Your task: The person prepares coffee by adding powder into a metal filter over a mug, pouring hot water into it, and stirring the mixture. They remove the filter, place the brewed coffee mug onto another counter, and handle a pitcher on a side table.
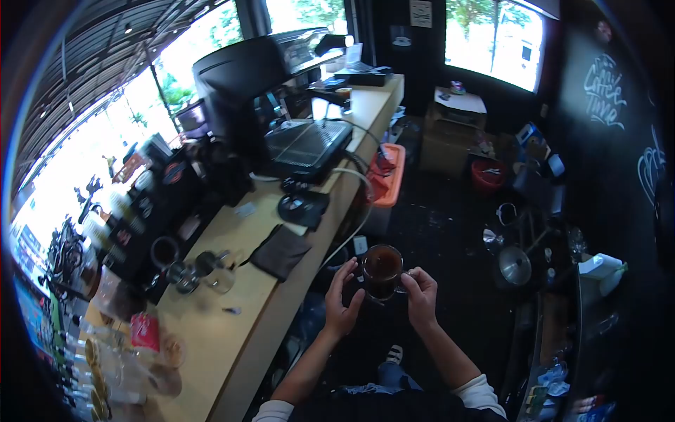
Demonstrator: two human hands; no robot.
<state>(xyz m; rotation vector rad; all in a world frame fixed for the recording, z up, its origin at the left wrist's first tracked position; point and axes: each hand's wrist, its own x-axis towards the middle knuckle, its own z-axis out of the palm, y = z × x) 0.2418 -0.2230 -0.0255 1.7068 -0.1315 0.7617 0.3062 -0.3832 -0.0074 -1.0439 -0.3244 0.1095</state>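
A clear glass mug (382, 271) of dark brown liquid is held up over the dark floor, to the right of the wooden counter. My right hand (422, 295) pinches the mug's handle on its right side. On the mug's left, my left hand (342, 299) is raised with fingers apart and the thumb separate, and a small gap shows between it and the glass.
The wooden counter (256, 309) runs along the left, bearing a dark cloth (280, 253), a glass pot (219, 278), a pink packet (145, 332) and an espresso machine (309, 144). An orange-rimmed bin (397, 176) stands beyond. Shelves with items (555, 380) line the right.
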